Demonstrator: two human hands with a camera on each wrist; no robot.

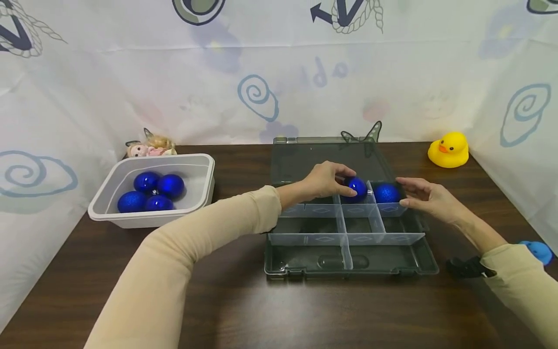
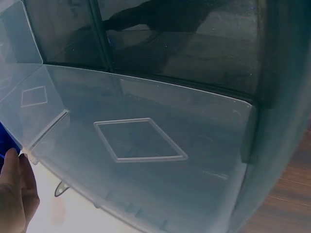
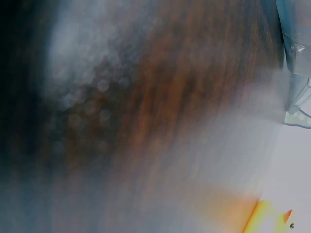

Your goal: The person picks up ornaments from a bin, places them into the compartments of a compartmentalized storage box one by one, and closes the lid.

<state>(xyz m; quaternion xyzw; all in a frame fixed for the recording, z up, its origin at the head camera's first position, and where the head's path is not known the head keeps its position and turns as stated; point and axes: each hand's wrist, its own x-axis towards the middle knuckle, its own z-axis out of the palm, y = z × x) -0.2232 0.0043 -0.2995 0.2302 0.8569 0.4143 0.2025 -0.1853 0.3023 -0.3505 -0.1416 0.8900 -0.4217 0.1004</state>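
1. Cream sleeve (image 1: 161,271) is spanning the surface (image 1: 279,315).
2. Left hand (image 1: 324,183) is pinching a shiny blue ball (image 1: 358,188) at the divided case's (image 1: 301,252) back row.
3. Right hand (image 1: 431,198), fingers parted, is flanking a glittery ball (image 1: 386,193) there.

right wrist view | brown table (image 3: 170,92) (mostly blurred) | yellow duck (image 3: 266,216), bottom right | translucent box (image 3: 298,51), upper right

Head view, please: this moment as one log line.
left hand: holds blue ball; right hand: near glittery ball; white tub: four blue balls
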